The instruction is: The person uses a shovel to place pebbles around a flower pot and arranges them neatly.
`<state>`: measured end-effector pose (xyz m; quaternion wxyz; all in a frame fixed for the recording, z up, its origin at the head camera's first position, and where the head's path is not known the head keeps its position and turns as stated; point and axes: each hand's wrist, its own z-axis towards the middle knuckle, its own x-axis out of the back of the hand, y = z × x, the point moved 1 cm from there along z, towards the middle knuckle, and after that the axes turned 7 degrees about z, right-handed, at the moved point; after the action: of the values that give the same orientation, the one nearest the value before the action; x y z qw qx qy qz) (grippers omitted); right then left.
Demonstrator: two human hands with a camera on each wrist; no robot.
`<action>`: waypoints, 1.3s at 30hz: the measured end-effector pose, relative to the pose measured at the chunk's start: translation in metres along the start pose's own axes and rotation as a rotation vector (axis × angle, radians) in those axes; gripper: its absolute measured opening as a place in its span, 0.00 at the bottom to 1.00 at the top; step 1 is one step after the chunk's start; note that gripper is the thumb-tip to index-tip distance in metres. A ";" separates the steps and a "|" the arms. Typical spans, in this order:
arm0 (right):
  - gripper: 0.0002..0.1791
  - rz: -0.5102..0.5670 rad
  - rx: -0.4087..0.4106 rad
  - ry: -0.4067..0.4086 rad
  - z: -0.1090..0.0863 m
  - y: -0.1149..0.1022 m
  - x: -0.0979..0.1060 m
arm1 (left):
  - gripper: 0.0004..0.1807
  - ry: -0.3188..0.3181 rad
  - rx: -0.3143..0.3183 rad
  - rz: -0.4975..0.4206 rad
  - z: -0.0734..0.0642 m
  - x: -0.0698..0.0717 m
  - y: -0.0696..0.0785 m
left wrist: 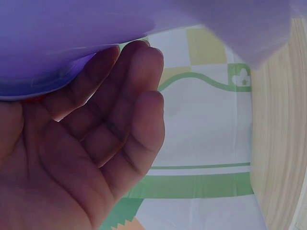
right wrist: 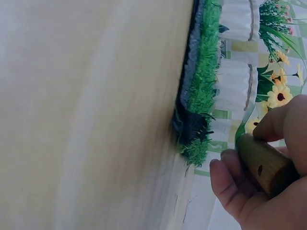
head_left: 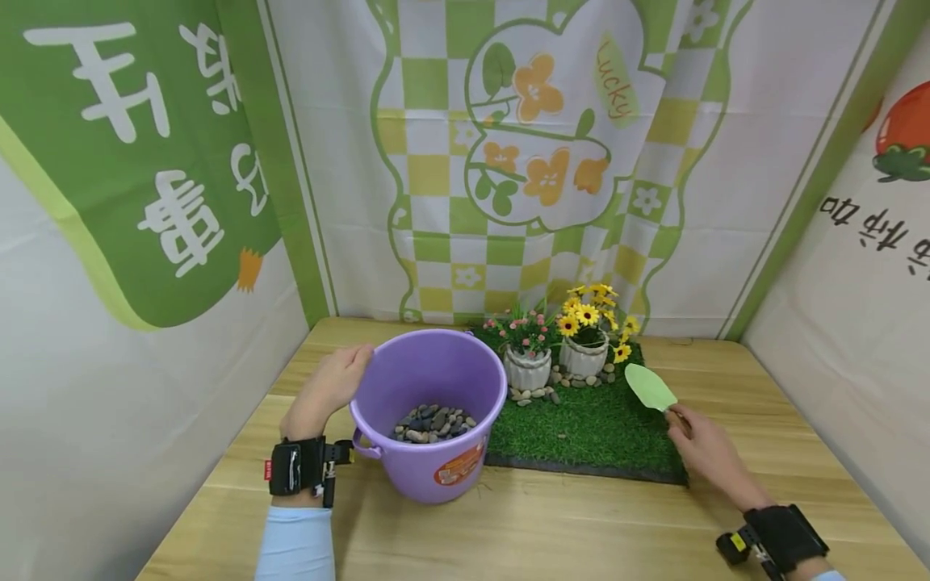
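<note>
At the left stands a purple bucket [head_left: 407,468] with grey and tan pebbles [head_left: 433,424] on its bottom. My left hand [head_left: 330,387] grips the bucket's rim on the left side. In the left wrist view its curled fingers [left wrist: 146,124] lie against the purple plastic, with the thumb mostly hidden. My right hand [head_left: 705,448] holds a small garden trowel with a pale green blade [head_left: 649,387] over the right part of the turf mat [head_left: 581,432]. The right wrist view shows the trowel's wooden handle [right wrist: 266,163] between thumb and fingers, its blade largely hidden.
Two white pots stand at the back of the mat, one with pink flowers [head_left: 528,367], one with yellow flowers [head_left: 584,351]. Small stones [head_left: 534,395] lie around their bases. The wooden table [head_left: 552,524] meets printed cloth walls [head_left: 349,202] behind and at both sides.
</note>
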<state>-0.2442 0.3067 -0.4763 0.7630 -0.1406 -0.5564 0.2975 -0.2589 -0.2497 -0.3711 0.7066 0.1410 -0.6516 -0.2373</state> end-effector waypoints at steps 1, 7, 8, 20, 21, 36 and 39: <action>0.16 -0.004 0.000 -0.001 0.001 0.000 0.001 | 0.37 0.000 0.001 -0.002 0.000 0.000 0.000; 0.15 0.003 0.017 -0.007 0.010 0.004 0.004 | 0.35 0.010 -0.009 0.014 0.001 -0.001 -0.001; 0.14 0.000 0.032 0.002 0.013 0.005 0.005 | 0.35 0.013 -0.011 0.017 0.001 -0.001 -0.001; 0.09 -0.132 0.123 0.064 0.030 0.030 0.012 | 0.37 0.020 -0.014 0.027 0.001 0.000 0.000; 0.10 -0.135 0.118 0.057 0.030 0.032 0.013 | 0.37 0.023 -0.012 0.030 0.001 0.000 0.000; 0.14 -0.208 0.075 -0.027 0.035 0.043 0.024 | 0.36 0.004 -0.028 0.048 0.004 0.001 0.000; 0.15 -0.222 0.068 -0.058 0.034 0.045 0.022 | 0.36 0.009 -0.023 0.041 0.003 0.000 0.001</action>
<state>-0.2852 0.3512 -0.4724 0.7792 -0.0438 -0.5799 0.2337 -0.2614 -0.2488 -0.3708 0.7159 0.1205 -0.6483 -0.2296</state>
